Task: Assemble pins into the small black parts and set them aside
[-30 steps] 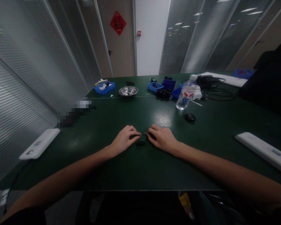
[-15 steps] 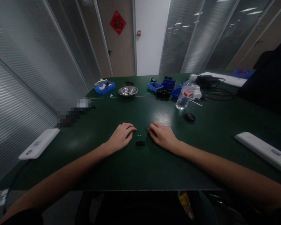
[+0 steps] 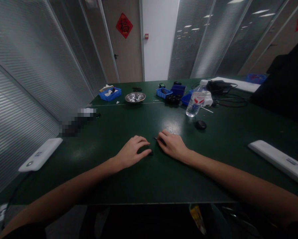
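Note:
My left hand hovers over or rests on the green tabletop, its thumb and fingers apart. Beneath its thumb a small black block pokes out, mostly covered. Whether the thumb touches that block, I cannot tell. Closed fingers of my right hand hold a thin tool, whose narrow metal tip points left toward my left hand. The rest of the tool is hidden in the palm.
A water bottle and a black mouse are at right. Farther back are a metal bowl, a blue basket and another blue basket. White devices lie at both sides. A table edge runs nearest me.
My left hand has moved right and slightly down, with its thumb now over the black block. The small green piece is now covered from view. My right hand has hardly moved.

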A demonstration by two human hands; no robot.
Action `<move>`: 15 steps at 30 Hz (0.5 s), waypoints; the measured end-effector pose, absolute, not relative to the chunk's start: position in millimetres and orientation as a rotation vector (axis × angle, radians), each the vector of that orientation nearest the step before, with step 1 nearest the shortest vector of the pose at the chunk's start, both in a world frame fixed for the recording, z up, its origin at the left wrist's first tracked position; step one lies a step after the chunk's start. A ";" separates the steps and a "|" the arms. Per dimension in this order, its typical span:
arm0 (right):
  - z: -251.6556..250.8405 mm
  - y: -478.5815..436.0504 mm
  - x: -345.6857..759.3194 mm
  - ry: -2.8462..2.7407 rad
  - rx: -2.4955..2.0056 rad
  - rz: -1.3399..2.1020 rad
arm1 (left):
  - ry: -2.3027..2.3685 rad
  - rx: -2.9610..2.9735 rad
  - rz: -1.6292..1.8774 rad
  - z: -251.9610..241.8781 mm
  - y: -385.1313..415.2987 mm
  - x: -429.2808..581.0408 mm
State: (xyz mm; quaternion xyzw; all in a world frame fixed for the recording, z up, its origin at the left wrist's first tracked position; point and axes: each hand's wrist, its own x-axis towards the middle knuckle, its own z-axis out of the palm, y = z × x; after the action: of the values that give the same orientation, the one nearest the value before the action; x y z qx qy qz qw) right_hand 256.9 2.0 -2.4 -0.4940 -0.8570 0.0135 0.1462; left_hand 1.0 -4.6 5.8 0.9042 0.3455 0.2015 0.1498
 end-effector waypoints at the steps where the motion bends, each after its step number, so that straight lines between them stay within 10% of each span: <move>1: -2.9 2.3 257.0 -2.467 -1.422 0.038 | 0.982 2.618 0.560 5.4 -6.2 2.2; 15: -0.3 1.2 259.9 -2.478 -1.405 0.057 | 0.933 2.558 0.437 9.3 17.7 -25.4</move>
State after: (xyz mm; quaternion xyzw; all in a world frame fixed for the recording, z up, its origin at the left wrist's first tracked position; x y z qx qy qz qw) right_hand 259.9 1.2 -0.3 -0.4877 -0.8605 0.0197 0.1456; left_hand -25.4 17.7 9.3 0.9106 0.3319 0.1556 0.1907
